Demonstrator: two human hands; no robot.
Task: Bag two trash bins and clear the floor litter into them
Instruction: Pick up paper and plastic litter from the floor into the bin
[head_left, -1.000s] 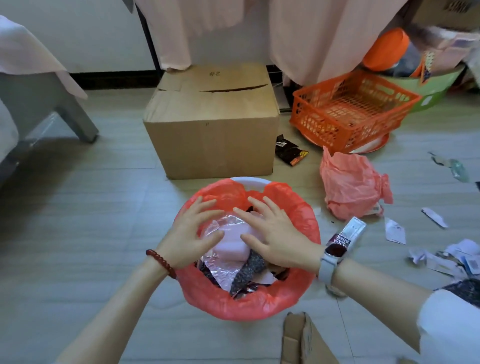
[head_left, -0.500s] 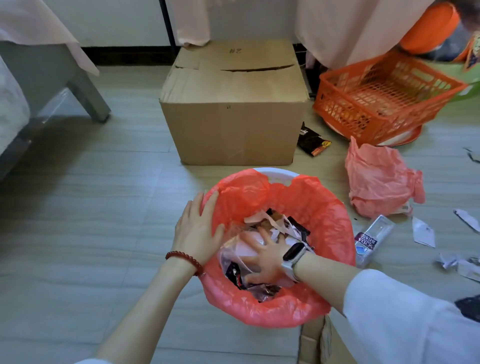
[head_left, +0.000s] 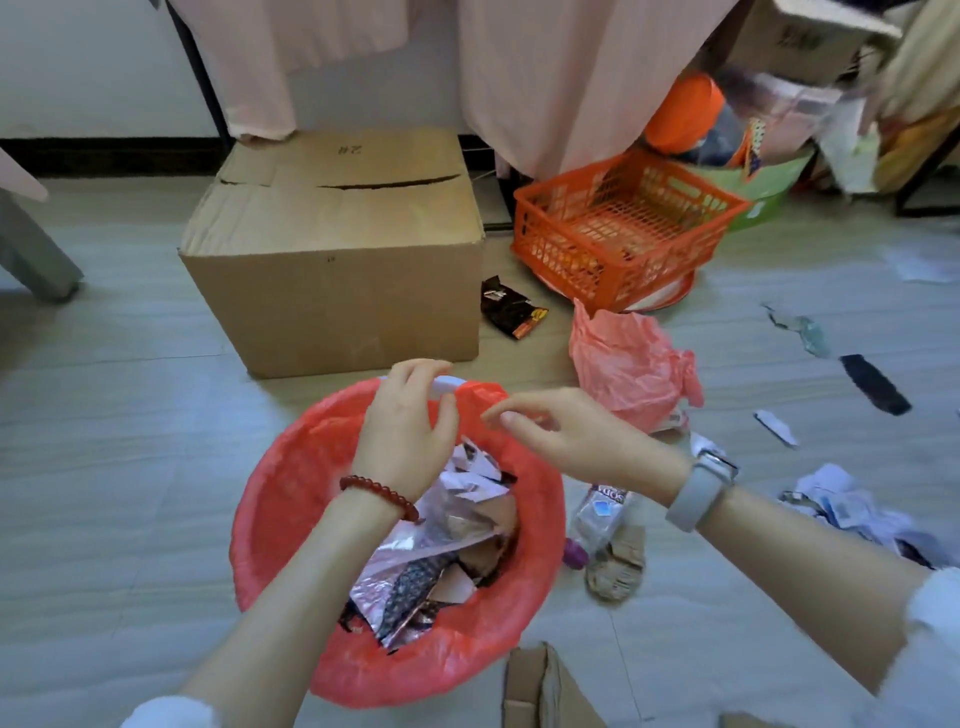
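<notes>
Bin (head_left: 291, 519) w/ thin red liner sits at 6 o'clock, packed w/ crinkly foil wrappers (head_left: 457, 525). Left hand (head_left: 405, 431) curls over the far rim where white plastic shows; actual pinch can't be told. Right hand (head_left: 576, 441) loosely curled, holds nothing. Risk: liner slips inward or tears. Crumpled red bag (head_left: 628, 364) at 1 o'clock, paper scraps (head_left: 852, 506) at 3.
</notes>
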